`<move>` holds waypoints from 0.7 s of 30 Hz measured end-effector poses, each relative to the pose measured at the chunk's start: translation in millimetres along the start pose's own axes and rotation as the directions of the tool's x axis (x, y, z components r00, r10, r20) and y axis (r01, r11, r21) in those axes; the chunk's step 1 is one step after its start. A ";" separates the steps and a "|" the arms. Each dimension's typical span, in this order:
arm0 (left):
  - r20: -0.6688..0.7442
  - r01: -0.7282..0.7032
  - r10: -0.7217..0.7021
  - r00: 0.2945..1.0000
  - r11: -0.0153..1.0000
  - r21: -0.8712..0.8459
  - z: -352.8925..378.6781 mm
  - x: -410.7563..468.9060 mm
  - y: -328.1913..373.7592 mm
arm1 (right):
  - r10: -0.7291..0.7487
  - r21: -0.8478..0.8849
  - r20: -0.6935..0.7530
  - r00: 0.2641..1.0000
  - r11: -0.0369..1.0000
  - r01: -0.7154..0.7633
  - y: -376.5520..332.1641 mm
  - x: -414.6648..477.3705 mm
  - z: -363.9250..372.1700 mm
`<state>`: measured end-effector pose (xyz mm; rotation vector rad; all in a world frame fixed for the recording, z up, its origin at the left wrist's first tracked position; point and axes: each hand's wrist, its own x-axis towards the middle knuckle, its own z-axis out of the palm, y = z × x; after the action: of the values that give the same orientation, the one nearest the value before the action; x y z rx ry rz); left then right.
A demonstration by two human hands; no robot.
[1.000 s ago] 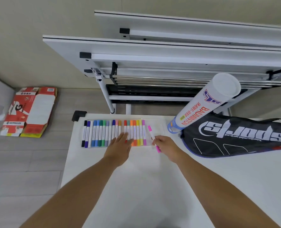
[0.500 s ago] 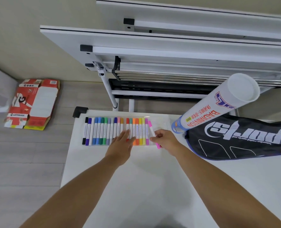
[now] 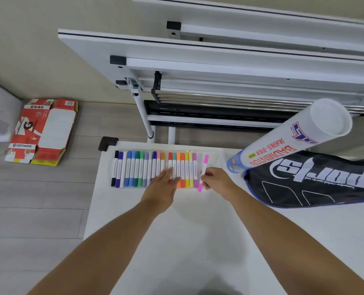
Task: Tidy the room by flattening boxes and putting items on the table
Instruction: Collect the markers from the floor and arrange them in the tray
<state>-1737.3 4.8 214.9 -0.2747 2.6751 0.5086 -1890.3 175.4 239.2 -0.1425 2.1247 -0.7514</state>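
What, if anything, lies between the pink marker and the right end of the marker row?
Nothing visible: the right hand pinches the pink marker just right of the marker row, with only an open gap between them.

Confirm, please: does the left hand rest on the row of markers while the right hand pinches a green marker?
Not quite: the head view shows the right hand pinching a pink marker, not green. The left hand does rest on the row of markers.

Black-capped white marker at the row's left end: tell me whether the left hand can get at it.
Probably yes. The left hand rests flat on the red and orange markers of the same row; the black-capped white marker lies uncovered, only flat markers between.
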 end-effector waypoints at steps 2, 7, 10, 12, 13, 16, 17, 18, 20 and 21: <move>0.018 -0.001 0.001 1.000 1.000 0.002 -0.8 0.7 -0.6 | -0.015 -0.050 -0.005 1.000 0.999 0.015 0.0 -0.6 1.2; 0.029 -0.010 0.009 1.000 1.000 0.024 0.0 1.8 -2.9 | -0.026 -0.161 -0.110 0.994 0.987 0.008 -2.5 8.5 5.3; 0.023 -0.015 0.014 1.000 0.999 0.029 1.1 1.8 -3.5 | 0.003 -0.168 -0.113 0.994 0.986 -0.022 -8.4 16.4 8.3; 0.012 -0.017 0.017 1.000 0.999 0.031 1.6 1.6 -4.1 | 0.019 -0.195 -0.097 0.995 0.980 -0.038 -13.7 22.1 10.5; 0.007 -0.018 0.018 1.000 0.999 0.029 1.8 1.5 -4.5 | 0.028 -0.200 -0.097 0.995 0.979 -0.047 -16.1 24.7 11.3; 0.003 -0.022 0.022 1.000 1.000 0.018 3.5 1.4 -5.9 | 0.039 -0.197 -0.134 0.990 0.978 -0.065 -19.7 33.5 11.7; 0.003 -0.024 0.024 1.000 1.000 0.018 4.0 1.6 -6.5 | 0.043 -0.204 -0.140 0.989 0.976 -0.071 -20.8 35.3 11.1; 0.005 -0.025 0.025 1.000 0.999 0.020 4.2 1.8 -7.0 | 0.055 -0.209 -0.140 0.989 0.974 -0.084 -21.5 37.7 10.4; 0.008 -0.025 0.025 1.000 0.999 0.019 4.5 2.1 -7.9 | 0.093 -0.228 -0.130 0.987 0.966 -0.121 -23.0 41.4 9.2; 0.009 -0.024 0.024 1.000 1.000 0.016 4.9 1.9 -8.0 | 0.114 -0.253 -0.120 0.986 0.957 -0.141 -23.5 42.4 8.8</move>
<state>-1735.2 -0.8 207.5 -0.2359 2.6761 0.4943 -1914.0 137.2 219.0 -0.1066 2.3024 -0.4088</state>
